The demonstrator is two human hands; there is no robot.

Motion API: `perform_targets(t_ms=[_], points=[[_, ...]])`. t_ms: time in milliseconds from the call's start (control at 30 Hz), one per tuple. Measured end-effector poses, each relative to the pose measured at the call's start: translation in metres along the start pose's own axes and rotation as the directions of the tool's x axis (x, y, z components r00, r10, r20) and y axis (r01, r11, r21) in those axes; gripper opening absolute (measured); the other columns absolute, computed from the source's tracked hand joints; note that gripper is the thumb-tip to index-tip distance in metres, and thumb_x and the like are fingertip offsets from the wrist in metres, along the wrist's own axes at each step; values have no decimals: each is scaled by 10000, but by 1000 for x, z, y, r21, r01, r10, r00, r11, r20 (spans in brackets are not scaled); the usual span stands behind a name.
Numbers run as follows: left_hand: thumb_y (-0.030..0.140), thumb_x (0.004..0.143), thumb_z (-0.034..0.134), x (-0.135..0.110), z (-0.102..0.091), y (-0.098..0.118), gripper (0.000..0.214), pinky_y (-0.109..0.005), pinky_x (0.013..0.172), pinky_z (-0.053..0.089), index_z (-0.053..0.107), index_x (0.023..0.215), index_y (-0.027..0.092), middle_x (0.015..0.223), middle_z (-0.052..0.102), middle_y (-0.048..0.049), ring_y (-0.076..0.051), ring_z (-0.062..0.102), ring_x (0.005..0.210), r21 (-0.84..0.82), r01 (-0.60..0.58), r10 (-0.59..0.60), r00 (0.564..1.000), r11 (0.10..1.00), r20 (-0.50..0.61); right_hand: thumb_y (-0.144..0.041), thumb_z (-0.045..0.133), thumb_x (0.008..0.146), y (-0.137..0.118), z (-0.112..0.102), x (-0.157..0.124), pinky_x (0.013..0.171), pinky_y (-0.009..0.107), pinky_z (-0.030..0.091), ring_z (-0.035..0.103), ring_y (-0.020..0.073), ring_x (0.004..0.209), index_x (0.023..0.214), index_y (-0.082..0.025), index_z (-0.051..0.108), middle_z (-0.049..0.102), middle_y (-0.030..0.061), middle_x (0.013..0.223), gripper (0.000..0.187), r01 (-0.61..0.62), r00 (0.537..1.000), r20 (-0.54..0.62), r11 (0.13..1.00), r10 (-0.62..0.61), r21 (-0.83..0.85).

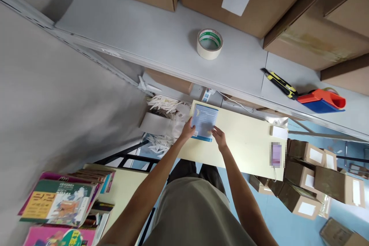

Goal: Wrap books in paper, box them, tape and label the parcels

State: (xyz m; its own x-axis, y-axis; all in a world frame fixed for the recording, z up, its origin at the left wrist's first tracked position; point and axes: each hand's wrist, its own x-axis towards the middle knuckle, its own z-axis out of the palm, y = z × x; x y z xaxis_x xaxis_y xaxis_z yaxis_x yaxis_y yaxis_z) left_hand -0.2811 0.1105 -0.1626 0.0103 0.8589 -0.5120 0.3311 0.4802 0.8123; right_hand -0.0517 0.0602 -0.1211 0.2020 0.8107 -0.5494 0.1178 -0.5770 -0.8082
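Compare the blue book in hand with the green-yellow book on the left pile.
The blue book is held by the left hand and right hand; the green-yellow book lies on the pile, untouched. The blue book's visible side is mostly blue; the green-yellow book's shows green, yellow and white areas. Both look closed.

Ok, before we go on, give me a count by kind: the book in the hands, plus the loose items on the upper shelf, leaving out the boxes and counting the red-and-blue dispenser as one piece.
Blue book: 1
Tape roll: 1
Utility knife: 1
Red-and-blue dispenser: 1
Total: 4
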Motion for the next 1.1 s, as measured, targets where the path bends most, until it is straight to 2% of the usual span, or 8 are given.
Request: perform_targets(t_ms=[167,300,433,567,700,833,967,1100], points=[[407,962,697,-50,-19,-4,641,-521,1191,645,724,1547,146,1647,709,-252,-388,767,1445,-162,-35,45,997,986,56,-834,913,648,-16,-3,-33,1137,617,659,832,401,1246,1167,-198,868,892,192,1229,823,-16,1000,-15,1000,16,-8],[636,980,719,-111,-39,-10,645,-547,1255,614,776,1427,176,1529,791,-228,-385,780,1429,-273,-111,104,994,955,-40,-854,876,726,-34,-7,-72,1028,583,700,846,359,1046,1029,-215,884,896,153,1073,706,88,995,41,994,-86,-63],[755,942,724,-187,-52,-23,701,-598,1263,599,785,1380,211,1464,831,-204,-392,796,1393,-342,-163,101,976,925,-192,-874,804,831,-47,-10,-117,977,549,712,829,336,950,813,-243,843,874,134,966,632,179,978,126,978,-165,-109],[748,920,775,-286,-50,-51,703,-630,1298,566,783,1378,215,1465,830,-206,-402,791,1402,-417,-193,51,943,888,-328,-896,810,829,-45,-3,-170,928,538,717,836,341,920,746,-256,797,859,128,918,645,272,942,227,959,-248,-82],[801,907,805,-400,-30,-87,748,-641,1281,586,785,1377,219,1437,842,-201,-414,809,1365,-491,-202,-50,890,847,-453,-912,799,859,-23,9,-238,934,532,708,828,341,915,732,-267,781,852,114,898,657,362,869,377,931,-319,-47],[856,872,830,-503,-10,-120,809,-653,1269,597,776,1345,203,1409,850,-211,-432,803,1375,-539,-222,-158,807,812,-569,-907,763,904,7,20,-311,907,517,688,804,335,904,775,-268,819,852,114,890,654,435,769,545,898,-334,-64],[823,909,804,-580,-6,-155,763,-607,1276,597,762,1344,197,1417,849,-204,-395,802,1385,-525,-254,-197,727,813,-657,-881,740,939,39,35,-374,891,492,688,804,320,895,809,-265,830,864,114,913,635,487,676,671,868,-306,-95],[699,983,744,-638,-12,-206,650,-576,1255,608,752,1379,183,1440,835,-220,-367,801,1381,-491,-263,-227,644,830,-730,-859,763,938,77,65,-431,920,489,696,825,330,933,871,-263,838,874,120,942,605,508,579,782,853,-231,-124]])
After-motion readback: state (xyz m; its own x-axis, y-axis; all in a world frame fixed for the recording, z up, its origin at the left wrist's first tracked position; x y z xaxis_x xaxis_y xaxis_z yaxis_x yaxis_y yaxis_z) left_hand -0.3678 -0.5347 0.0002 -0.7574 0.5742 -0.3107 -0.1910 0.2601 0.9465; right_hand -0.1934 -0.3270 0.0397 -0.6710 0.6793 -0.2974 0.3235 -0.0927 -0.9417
